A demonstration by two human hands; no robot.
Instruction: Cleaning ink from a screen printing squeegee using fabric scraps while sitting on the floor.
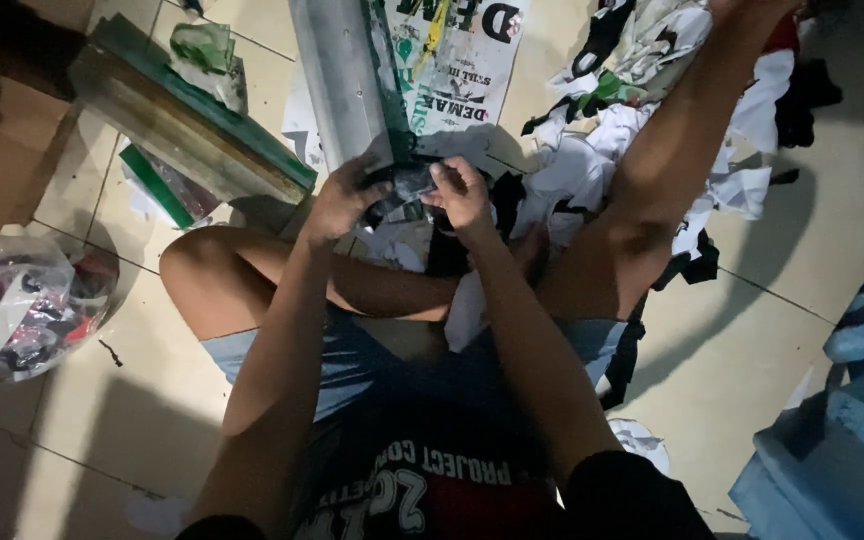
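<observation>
Left hand: the left hand closes its fingers on the left end of a small dark, shiny piece, thumb side turned toward the other hand.
Right hand: the right hand pinches the right end of the same piece, fingers curled over its top edge.
Grip: both hands are closed on the piece, which spans the short gap between them; what the piece is made of cannot be told in the dim light.
Held piece: it sits above the crossed legs, just in front of the lower end of a long grey metal bar.
Beyond the grip: a printed sheet with green and black lettering lies flat on the tiled floor, touching the bar's right side.
Right of the grip: a heap of white, black and green cloth scraps spreads under and around the person's raised right leg.
Left of the grip: a wooden frame with green edging lies tilted on the floor, with a crumpled green scrap on its far end.
Far left: 1 clear plastic bag of scraps rests well apart from the hands.
Below the grip: the left leg is folded across.
</observation>
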